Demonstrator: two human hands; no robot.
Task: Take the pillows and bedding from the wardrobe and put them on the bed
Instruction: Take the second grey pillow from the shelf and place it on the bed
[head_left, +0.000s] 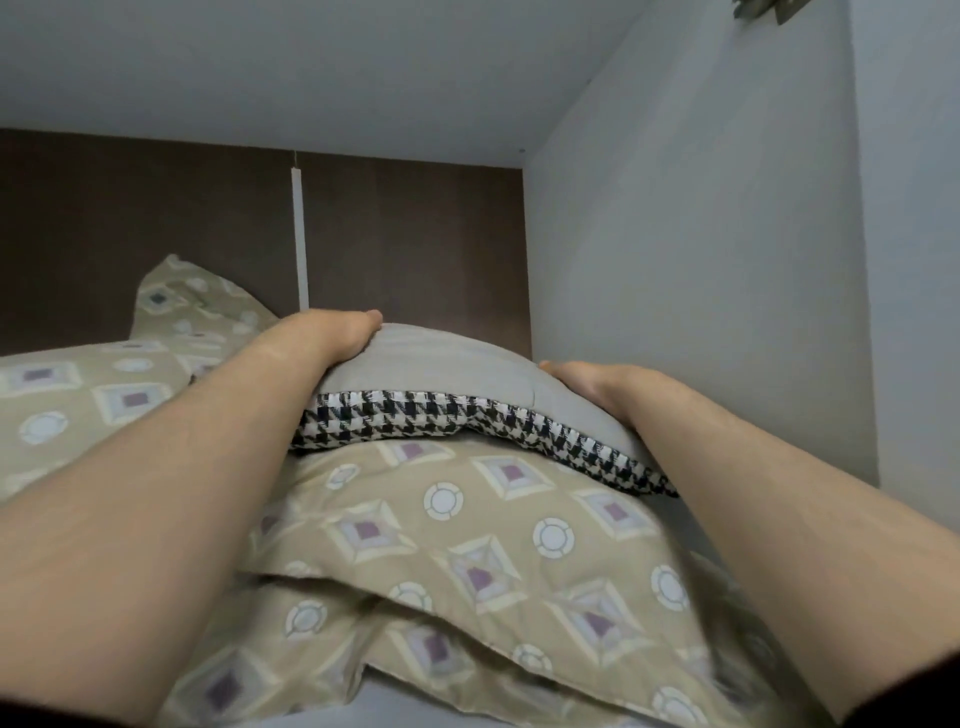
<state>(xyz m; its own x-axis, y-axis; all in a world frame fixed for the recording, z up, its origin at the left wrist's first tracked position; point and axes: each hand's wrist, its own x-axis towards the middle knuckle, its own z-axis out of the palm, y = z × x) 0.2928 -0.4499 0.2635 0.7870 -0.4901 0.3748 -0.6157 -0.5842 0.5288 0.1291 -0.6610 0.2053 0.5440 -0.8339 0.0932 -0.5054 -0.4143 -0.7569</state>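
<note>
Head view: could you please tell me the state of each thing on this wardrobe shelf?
Cushion, lying on the pillows, held at both ends.
Pillows, stacked, under the cushion.
Left hand, grips the cushion's left end.
Right hand, grips the cushion's right end.

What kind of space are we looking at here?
Probably inside a wardrobe shelf compartment: a white side panel and a brown back panel close around stacked bedding, with a grey cushion on a patterned pillow.
</note>
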